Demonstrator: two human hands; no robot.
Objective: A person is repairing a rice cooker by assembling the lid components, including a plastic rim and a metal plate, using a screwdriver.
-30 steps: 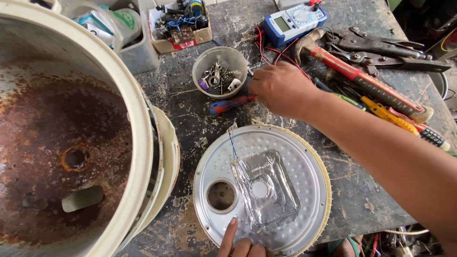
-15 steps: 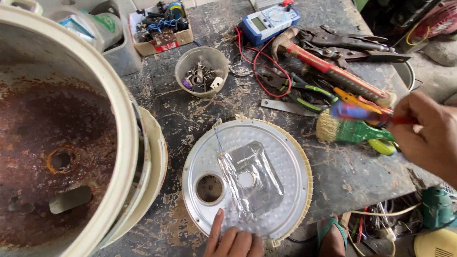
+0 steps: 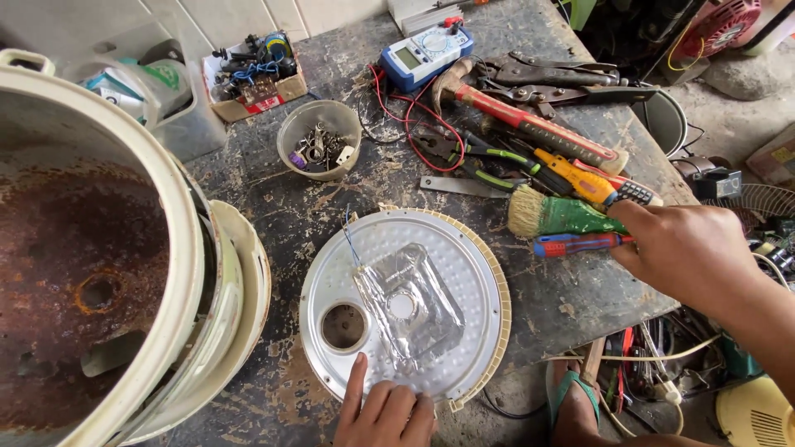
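A round perforated metal plate [image 3: 468, 269] with a cream rim lies on the scarred dark worktable [image 3: 273, 207]. A crinkled foil-like square [image 3: 410, 310] sits at its centre, beside a round hole [image 3: 344, 325]. My left hand [image 3: 385, 411] rests at the plate's near rim, index finger pressed on the metal. At the table's right edge my right hand [image 3: 683, 252] grips the end of a red-and-blue screwdriver [image 3: 575, 244], which lies level just below a green-handled brush [image 3: 555, 215].
A large cream cooker body [image 3: 99, 273] with a rusty inside fills the left. A cup of screws [image 3: 319, 141], a box of parts [image 3: 252, 70], a blue multimeter [image 3: 422, 54] with red leads, a hammer [image 3: 530, 124] and pliers crowd the far side.
My right hand carried the screwdriver from beside the cup of screws over to the right and lowered it next to the brush. My left hand stayed on the plate.
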